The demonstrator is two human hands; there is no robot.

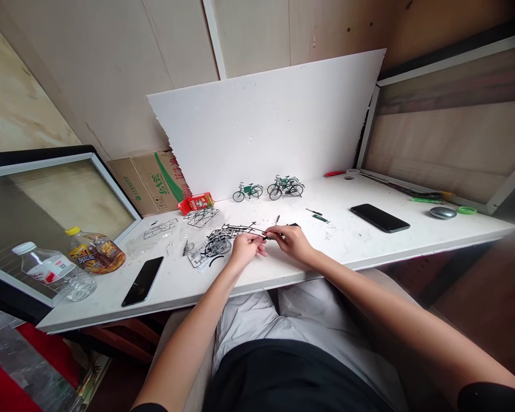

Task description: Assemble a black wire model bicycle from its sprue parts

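Near the table's front edge, my left hand (246, 249) is closed in a pinch around a thin dark piece. Just beside it, my right hand (292, 241) is also pinched, its fingertips meeting the same small piece; most of that piece is hidden by the fingers. Left of my hands lies a pile of dark plastic model parts (217, 243) with wheels and sprue frames. A curved black strip (217, 259) rests at its near side. Small green and black parts (320, 218) lie to the right. Several assembled model bicycles (248, 191) stand upright farther back.
A dark phone (380, 218) and a grey mouse (443, 213) are on the right. Left are another phone (143, 280), a clear bottle (54, 272) and a brown drink bottle (95, 250). A red packet (196, 203) lies by the white backboard (266, 126).
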